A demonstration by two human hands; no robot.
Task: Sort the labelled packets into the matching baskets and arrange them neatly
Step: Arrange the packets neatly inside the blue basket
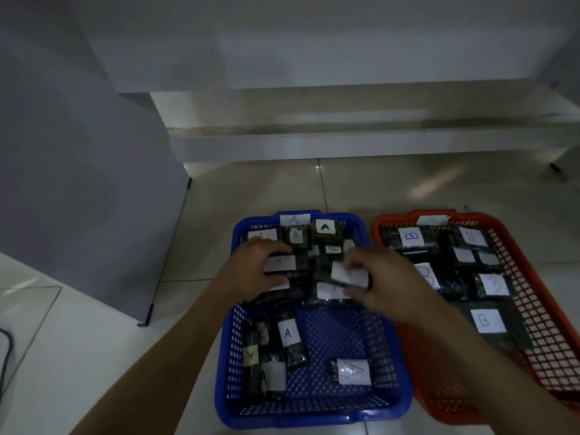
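Note:
A blue basket (314, 409) tagged "A" holds several dark packets with white "A" labels. An orange basket (539, 350) to its right holds several packets labelled "B" (488, 320). My left hand (251, 273) rests in the middle of the blue basket, fingers closed on an "A" packet (279, 263). My right hand (384, 285) is beside it, pinching another white-labelled packet (343, 274) over the heap at the far half of the blue basket. A few "A" packets (288, 334) lie in the near left corner and one (353, 371) at the near right.
Both baskets sit on a pale tiled floor. A grey panel (78, 183) stands to the left, and a low white shelf edge (345, 136) runs across behind the baskets. A dark cable (6, 350) lies at the far left. The lighting is dim.

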